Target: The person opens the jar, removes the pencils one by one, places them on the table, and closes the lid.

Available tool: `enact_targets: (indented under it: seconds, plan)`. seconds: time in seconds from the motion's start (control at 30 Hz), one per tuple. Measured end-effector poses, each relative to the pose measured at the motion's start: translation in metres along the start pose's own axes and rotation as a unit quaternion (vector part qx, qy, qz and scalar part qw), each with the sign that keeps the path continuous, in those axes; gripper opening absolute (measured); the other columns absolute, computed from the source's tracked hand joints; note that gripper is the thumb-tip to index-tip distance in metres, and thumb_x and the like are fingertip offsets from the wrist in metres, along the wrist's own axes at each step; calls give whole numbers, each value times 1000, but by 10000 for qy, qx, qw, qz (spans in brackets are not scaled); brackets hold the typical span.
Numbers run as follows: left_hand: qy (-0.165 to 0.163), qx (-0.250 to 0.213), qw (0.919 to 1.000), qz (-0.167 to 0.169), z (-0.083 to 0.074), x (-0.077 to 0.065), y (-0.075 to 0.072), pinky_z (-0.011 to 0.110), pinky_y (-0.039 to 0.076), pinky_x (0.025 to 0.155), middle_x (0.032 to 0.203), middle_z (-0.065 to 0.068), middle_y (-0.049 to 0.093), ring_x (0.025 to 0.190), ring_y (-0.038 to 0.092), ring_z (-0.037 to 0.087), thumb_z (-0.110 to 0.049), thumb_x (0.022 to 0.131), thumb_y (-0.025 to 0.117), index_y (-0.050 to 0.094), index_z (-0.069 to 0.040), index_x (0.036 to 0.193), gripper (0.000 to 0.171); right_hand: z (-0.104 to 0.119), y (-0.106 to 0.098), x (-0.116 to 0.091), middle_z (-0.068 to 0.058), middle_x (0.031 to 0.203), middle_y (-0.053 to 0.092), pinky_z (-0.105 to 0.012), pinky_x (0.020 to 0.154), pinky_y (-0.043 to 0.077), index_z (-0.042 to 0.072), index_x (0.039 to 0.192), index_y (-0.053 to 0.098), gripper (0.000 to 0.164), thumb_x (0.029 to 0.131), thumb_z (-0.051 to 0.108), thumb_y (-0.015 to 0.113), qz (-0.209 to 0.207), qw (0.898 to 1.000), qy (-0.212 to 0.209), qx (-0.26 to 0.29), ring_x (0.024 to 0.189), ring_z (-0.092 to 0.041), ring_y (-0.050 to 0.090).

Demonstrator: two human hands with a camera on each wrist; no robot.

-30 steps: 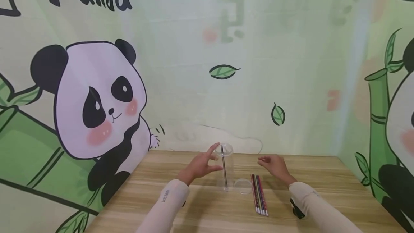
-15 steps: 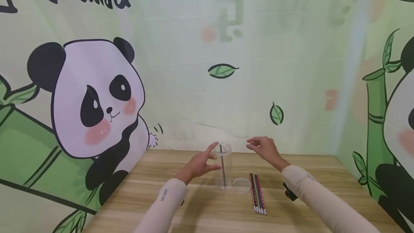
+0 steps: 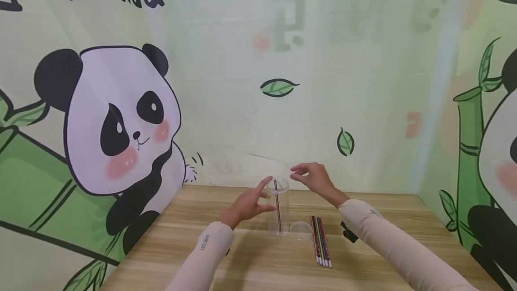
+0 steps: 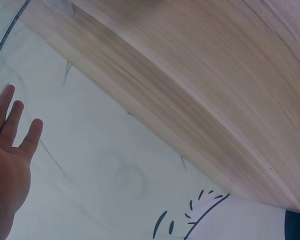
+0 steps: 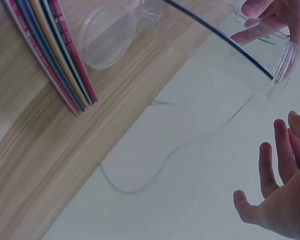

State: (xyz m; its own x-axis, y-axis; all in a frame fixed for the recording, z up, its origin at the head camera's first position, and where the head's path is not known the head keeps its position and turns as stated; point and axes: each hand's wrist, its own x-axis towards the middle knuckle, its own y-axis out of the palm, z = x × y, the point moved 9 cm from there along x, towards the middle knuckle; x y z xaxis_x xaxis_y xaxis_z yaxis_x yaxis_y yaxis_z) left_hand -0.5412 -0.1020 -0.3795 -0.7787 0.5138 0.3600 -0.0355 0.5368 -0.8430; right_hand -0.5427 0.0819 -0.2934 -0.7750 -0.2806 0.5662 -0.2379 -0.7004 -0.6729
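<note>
A tall clear plastic jar [image 3: 284,208] stands upright on the table, and one dark pencil [image 3: 278,210] leans slightly inside it. My left hand [image 3: 247,204] holds the jar from the left, index finger up at the rim and thumb against the side. In the left wrist view the other fingers of that hand [image 4: 12,155] are fairly straight beside the jar. My right hand [image 3: 313,177] hovers just right of the jar's mouth, fingers loosely bent, and no object shows in it. A row of several coloured pencils [image 3: 321,241] lies right of the jar, white ends toward me.
A round clear lid [image 3: 301,231] lies on the wooden table [image 3: 383,241] between the jar and the pencil row. Behind the table's far edge hangs a pale green panda-printed backdrop [image 3: 226,116]; further printed panels rise at both sides.
My right hand has moved left and up from above the pencil row to beside the jar's mouth. My left hand stays at the jar, and the pencil inside looks unchanged.
</note>
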Motion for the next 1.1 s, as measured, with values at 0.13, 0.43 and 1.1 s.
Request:
enact_targets:
  seconds: [0.13, 0.43, 1.1]
  plan:
    - [9, 30, 10000, -14, 0, -1, -1, 55, 48, 108, 126, 17, 73, 120, 68, 37, -35, 94, 79, 23, -20, 164, 91, 9, 10, 4, -12, 96, 80, -47, 82, 60, 2, 110, 79, 21, 93, 14, 79, 65, 10000, -21, -2, 94, -31, 76]
    - [39, 61, 10000, 7, -2, -1, -3, 56, 48, 107, 126, 18, 73, 118, 68, 39, -35, 94, 78, 23, -17, 164, 91, 14, 39, 8, -10, 99, 80, -44, 80, 61, 3, 111, 79, 22, 93, 16, 80, 414, 9990, 140, -49, 94, -27, 76]
    - [102, 114, 9999, -57, -1, -1, -2, 55, 49, 106, 124, 18, 73, 116, 70, 36, -36, 94, 78, 23, -15, 164, 91, 17, 59, 9, -8, 99, 80, -43, 80, 61, 12, 105, 79, 16, 93, 21, 81, 628, 9955, 586, -404, 93, -25, 77]
